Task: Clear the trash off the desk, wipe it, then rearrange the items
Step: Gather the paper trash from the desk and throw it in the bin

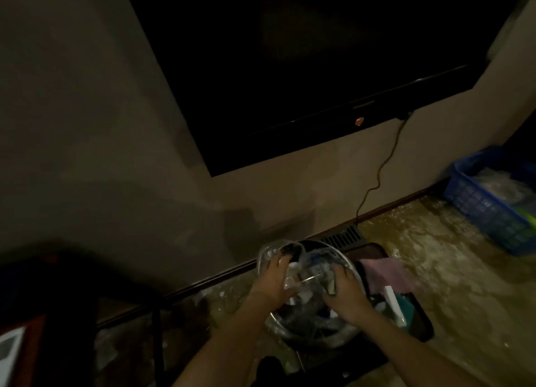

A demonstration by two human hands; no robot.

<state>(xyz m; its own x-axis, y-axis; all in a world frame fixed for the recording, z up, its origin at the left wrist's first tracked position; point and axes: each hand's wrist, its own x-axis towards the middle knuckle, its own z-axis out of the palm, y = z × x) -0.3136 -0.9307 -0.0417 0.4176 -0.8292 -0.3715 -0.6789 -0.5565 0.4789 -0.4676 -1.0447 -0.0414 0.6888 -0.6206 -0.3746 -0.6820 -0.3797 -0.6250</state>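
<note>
The light is dim. Both my hands are over a round bin (311, 333) lined with clear plastic, standing on the floor by the wall. Between them is a bundle of crumpled clear plastic trash (307, 266) with a round see-through rim. My left hand (272, 283) grips its left side, fingers reaching over the rim. My right hand (345, 295) holds the right side with curled fingers. What lies deeper inside the bin is hidden.
A dark wall screen (304, 67) hangs above, its cable (380, 172) running down to the floor. A blue plastic basket (490, 209) stands at the right. Right of the bin lie a pink cloth (385, 273) and a white box (394, 305). Dark furniture (43, 299) fills the lower left.
</note>
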